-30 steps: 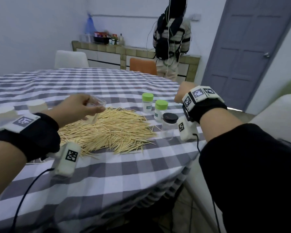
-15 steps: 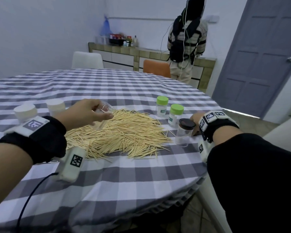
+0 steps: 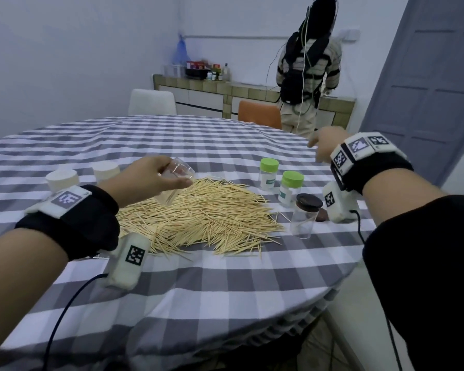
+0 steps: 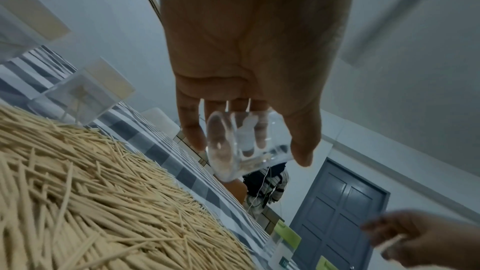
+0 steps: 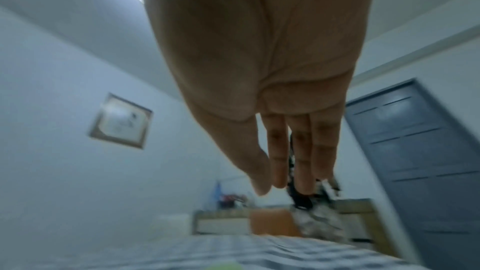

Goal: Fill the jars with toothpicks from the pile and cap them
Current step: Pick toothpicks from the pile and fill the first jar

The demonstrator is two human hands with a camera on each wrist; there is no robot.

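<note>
My left hand (image 3: 156, 178) grips an uncapped clear jar (image 3: 176, 178), tilted just above the far left side of the toothpick pile (image 3: 198, 218). In the left wrist view the jar (image 4: 241, 147) sits between thumb and fingers, with the pile (image 4: 78, 192) below. My right hand (image 3: 324, 145) is raised above the table's right side, beyond the jars. The left wrist view shows that hand (image 4: 415, 237) pinching a few toothpicks (image 4: 389, 242). A clear jar with a dark lid (image 3: 306, 215) stands at the pile's right edge.
Two green-capped jars (image 3: 269, 174) (image 3: 291, 188) stand behind the dark-lidded one, with a loose dark lid (image 3: 322, 216) beside it. Two white-capped jars (image 3: 62, 179) (image 3: 106, 170) stand at the left. A person (image 3: 308, 65) stands at the far counter. The table edge (image 3: 332, 285) runs near right.
My right hand dipped to the table beside the dark-lidded jar, then rose up and away to the far right. The left hand kept the clear jar over the pile.
</note>
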